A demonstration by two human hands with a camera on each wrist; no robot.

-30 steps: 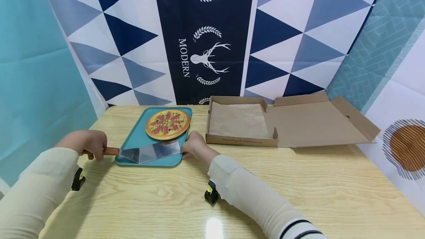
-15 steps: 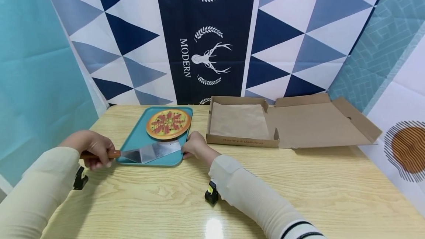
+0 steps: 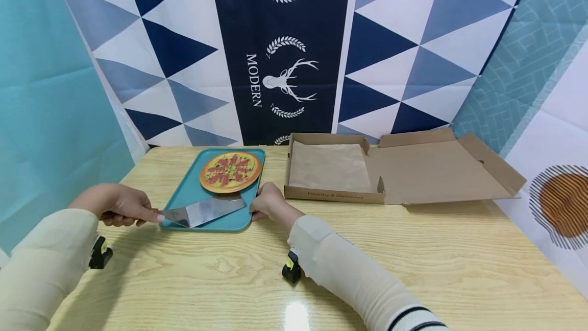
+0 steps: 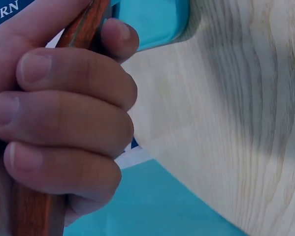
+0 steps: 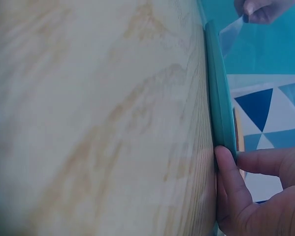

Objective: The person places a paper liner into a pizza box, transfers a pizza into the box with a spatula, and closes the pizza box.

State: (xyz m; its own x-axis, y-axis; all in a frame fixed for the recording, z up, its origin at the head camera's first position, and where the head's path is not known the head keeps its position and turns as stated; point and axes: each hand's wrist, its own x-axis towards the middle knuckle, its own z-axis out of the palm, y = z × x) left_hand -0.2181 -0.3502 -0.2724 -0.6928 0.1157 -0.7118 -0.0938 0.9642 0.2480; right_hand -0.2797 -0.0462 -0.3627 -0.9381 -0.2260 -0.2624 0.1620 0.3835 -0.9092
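Observation:
My left hand (image 3: 121, 206) grips a metal spatula (image 3: 206, 212) by its wooden handle (image 4: 39, 211); in the left wrist view the fingers (image 4: 73, 118) curl round the wood. In the head view the index finger reaches along toward the blade. The wide blade lies over the near part of a teal tray (image 3: 188, 188), close to the near edge of a round pizza (image 3: 230, 171). Whether blade and pizza touch, I cannot tell. At the tray's right side, my right hand (image 3: 268, 201) pinches the rim between thumb and fingers, seen closely in the right wrist view (image 5: 260, 196).
An open cardboard pizza box (image 3: 335, 195) stands right of the tray, lined with brown paper (image 3: 331, 167). Its lid (image 3: 441, 170) lies folded out to the right. All of it rests on a wooden table (image 3: 220, 275), with patterned cloth (image 3: 285, 80) hanging behind.
My left hand has shifted its grip on the spatula handle, the fingers now wrapped round with the index finger forward. The blade has drawn slightly left. The right hand stays on the tray rim.

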